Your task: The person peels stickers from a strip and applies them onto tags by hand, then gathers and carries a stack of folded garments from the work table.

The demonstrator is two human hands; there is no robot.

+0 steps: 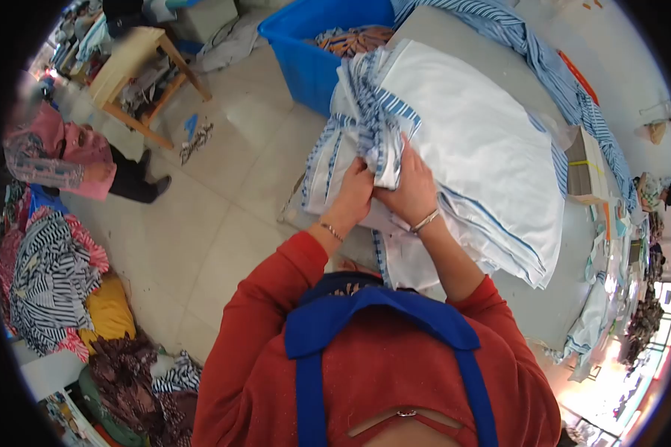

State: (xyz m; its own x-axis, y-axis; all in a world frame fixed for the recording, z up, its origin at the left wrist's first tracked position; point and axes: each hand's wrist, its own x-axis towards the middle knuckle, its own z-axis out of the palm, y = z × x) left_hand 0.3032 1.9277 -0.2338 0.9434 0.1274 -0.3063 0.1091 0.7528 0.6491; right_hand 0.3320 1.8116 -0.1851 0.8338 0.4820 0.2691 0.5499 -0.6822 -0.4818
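A large stack of white fabric with blue striped edges (484, 112) lies on the grey table in front of me. At its near left corner, both my hands grip a bunched edge of blue-and-white striped fabric (370, 112). My left hand (356, 190) has its fingers curled closed on the lower part of the bunch. Close beside it, my right hand (414, 186) closes round the same folds, its thumb side against the cloth. The fingertips of both hands are partly hidden in the fabric.
A blue plastic bin (298, 63) with patterned cloth stands beyond the stack. On the table's right are a cardboard box (585, 167) and a long striped cloth (529, 56). A person in pink (74, 149) stands left, near a wooden stool (130, 63). Fabric piles (52, 276) lie lower left.
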